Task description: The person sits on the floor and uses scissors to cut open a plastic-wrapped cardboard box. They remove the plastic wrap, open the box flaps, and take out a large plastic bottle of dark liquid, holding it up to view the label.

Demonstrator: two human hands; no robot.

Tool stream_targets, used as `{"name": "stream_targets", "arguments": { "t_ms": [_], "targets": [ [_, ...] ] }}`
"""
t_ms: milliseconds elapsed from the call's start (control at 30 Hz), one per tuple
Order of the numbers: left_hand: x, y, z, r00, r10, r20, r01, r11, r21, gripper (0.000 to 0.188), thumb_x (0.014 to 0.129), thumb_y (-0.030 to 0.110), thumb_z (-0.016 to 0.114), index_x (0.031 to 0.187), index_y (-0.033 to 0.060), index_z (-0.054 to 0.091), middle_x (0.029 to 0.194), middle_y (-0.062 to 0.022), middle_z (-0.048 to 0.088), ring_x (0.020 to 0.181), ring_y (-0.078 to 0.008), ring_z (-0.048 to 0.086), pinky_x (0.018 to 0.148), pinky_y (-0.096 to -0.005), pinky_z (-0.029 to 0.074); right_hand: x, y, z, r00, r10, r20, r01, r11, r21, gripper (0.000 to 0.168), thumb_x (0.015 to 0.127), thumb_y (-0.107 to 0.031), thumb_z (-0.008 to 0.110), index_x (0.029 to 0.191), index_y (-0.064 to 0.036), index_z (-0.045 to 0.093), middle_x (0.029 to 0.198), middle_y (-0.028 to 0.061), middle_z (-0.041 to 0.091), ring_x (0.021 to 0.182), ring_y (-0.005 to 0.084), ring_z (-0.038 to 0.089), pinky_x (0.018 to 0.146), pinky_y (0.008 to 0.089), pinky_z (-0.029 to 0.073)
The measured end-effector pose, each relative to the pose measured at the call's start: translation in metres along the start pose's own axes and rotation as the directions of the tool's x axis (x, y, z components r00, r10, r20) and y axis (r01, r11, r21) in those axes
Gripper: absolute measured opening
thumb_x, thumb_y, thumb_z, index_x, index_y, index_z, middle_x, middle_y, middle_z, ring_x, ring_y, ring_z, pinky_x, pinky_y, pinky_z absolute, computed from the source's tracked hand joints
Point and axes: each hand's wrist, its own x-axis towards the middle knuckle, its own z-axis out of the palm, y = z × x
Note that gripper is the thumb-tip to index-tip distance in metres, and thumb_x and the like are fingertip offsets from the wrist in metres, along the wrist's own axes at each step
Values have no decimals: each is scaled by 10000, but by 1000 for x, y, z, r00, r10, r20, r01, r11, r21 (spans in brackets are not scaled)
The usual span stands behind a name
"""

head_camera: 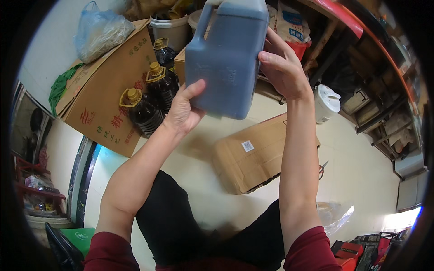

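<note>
A large translucent plastic jug [225, 64] with a moulded side handle is held up in front of me, filled with dark liquid almost to its shoulder. My left hand [186, 108] grips its lower left corner, thumb on the near face and fingers under the base. Against the jug's right side rests my right hand [284, 64], its thumb at the edge and its other fingers partly hidden behind. The cap lies beyond the top of the picture. Below, on the floor, is a brown cardboard box [261, 152] bearing a printed code.
Dark bottles with yellow caps [145, 111] stand at the left beside a flattened carton [101, 98]. A blue plastic bag [98, 37] rests on that carton. To the right are a white lidded bucket [326, 103], scissors [322, 170] and clear plastic wrap [335, 216].
</note>
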Motion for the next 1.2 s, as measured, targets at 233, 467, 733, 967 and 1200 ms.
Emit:
{"name": "stream_targets", "arguments": {
  "t_ms": [233,467,733,967,1200],
  "targets": [
    [-3,5,-15,985,-152,80,164,971,-175,591,999,456,632,1430,62,539,1396,-85,614,1318,-272,558,1175,-448,406,11,26,11,997,-39,-73,48,991,127,900,857,-315,848,1575,-14,396,1416,118,558,1303,234,534,1119,380,411],
    [-28,8,25,912,-175,371,164,985,59,599,1035,468,546,1441,31,489,1264,-118,614,1152,-300,620,845,-455,584,15,37,45,997,50,66,-60,988,143,1170,713,-622,882,1566,-33,340,1370,105,571,1255,199,558,1044,383,465],
    [-42,-9,38,853,-293,432,349,935,-56,678,1036,472,541,1506,6,393,1339,-244,526,1157,-373,606,844,-496,580,9,35,31,995,-80,55,60,950,307,910,701,-475,930,1345,42,549,1183,81,691,1047,156,686,945,319,564],
    [-26,-10,20,789,-419,448,597,695,-400,893,983,586,548,1621,65,205,1628,-311,192,1432,-676,189,798,-719,593,15,4,49,897,-31,-441,113,981,160,333,877,-299,854,862,-28,661,669,-1,608,560,75,531,520,231,411],
    [-24,-9,41,867,-368,336,498,649,-575,783,1039,591,410,1595,51,302,1590,-273,354,1445,-507,363,1189,-733,237,15,1,32,864,-208,-458,202,977,-63,331,935,-331,796,829,-41,678,610,-18,565,525,66,484,501,243,389]
  ]
}}
